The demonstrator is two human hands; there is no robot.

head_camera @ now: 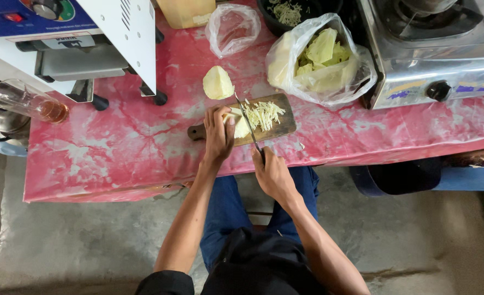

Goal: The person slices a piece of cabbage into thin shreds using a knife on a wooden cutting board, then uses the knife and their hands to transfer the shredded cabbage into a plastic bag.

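Note:
My left hand [218,134] presses down on a pale yellow cabbage piece [240,127] lying on a small wooden cutting board [283,127]. My right hand [271,172] grips the handle of a knife [249,124], whose blade lies across the board right beside the left fingers. A pile of thin cabbage shreds [265,113] sits on the board to the right of the blade. Another cabbage wedge [218,83] rests on the pink tablecloth [127,147] just behind the board.
A clear bag of cabbage pieces [321,60] and an empty-looking bag [232,28] lie behind the board. A steel gas stove [433,49] stands at right, a white machine [78,38] at left, a glass [29,102] near the left edge, and a dark bowl of shreds [287,12] at the back.

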